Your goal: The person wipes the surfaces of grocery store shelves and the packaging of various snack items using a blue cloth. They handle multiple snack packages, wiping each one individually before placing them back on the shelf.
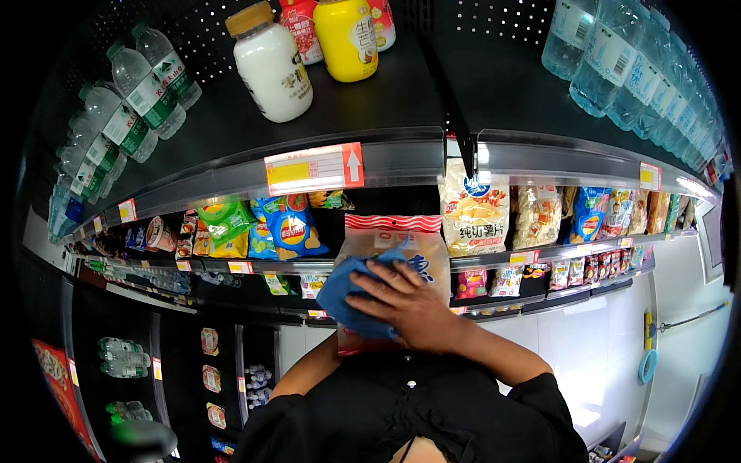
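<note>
Black top (332,420) nearest, with a pale bag (431,270) upright before it and a blue cloth (340,297) against its front.

The right hand (401,301) lies over the cloth, fingers spread rather than closed; the left forearm (309,376) runs behind the bag, hiding its hand, so that grip cannot be told. The bag, red-striped along its top, stands in front of the snack shelf (401,260), between blue packets (287,228) to the left and a tall cream packet (475,208) to the right. A white jar (274,73) and a yellow one (337,46) stand on the upper shelf (386,104).
</note>
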### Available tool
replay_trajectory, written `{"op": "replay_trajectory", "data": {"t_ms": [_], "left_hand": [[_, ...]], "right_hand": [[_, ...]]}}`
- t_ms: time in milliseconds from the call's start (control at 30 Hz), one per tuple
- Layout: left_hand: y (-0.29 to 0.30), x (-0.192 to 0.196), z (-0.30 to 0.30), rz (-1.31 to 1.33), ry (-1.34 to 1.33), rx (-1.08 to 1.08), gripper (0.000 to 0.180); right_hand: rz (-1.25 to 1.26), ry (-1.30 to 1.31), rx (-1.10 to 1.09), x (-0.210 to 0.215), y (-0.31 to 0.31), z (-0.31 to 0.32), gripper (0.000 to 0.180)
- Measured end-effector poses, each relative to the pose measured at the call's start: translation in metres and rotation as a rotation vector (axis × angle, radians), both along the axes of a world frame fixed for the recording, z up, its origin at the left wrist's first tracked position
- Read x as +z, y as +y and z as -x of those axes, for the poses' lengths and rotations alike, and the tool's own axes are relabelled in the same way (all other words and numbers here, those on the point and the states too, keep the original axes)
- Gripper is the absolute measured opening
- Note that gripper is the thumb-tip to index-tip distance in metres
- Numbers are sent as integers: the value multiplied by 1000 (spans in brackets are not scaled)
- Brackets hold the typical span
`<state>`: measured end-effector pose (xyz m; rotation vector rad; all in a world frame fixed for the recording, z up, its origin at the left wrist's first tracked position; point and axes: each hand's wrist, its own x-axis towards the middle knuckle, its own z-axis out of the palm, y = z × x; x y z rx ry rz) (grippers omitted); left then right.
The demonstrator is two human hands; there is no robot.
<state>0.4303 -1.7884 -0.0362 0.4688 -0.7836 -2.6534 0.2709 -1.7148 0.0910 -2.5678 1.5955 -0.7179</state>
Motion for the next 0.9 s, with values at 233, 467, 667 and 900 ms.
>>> {"op": "replay_trajectory", "data": {"t_ms": [233, 467, 667, 900], "left_hand": [[-4, 8, 7, 30, 10, 64, 64], [-20, 9, 13, 186, 38, 85, 65], [-19, 29, 10, 373, -31, 307, 63], [25, 65, 26, 1214, -365, 670, 70]], "right_hand": [[-68, -119, -229, 10, -13, 26, 69], [-215, -177, -156, 4, 34, -2, 70], [-173, -687, -178, -54, 50, -14, 71], [-256, -1467, -119, -49, 62, -22, 91]]}}
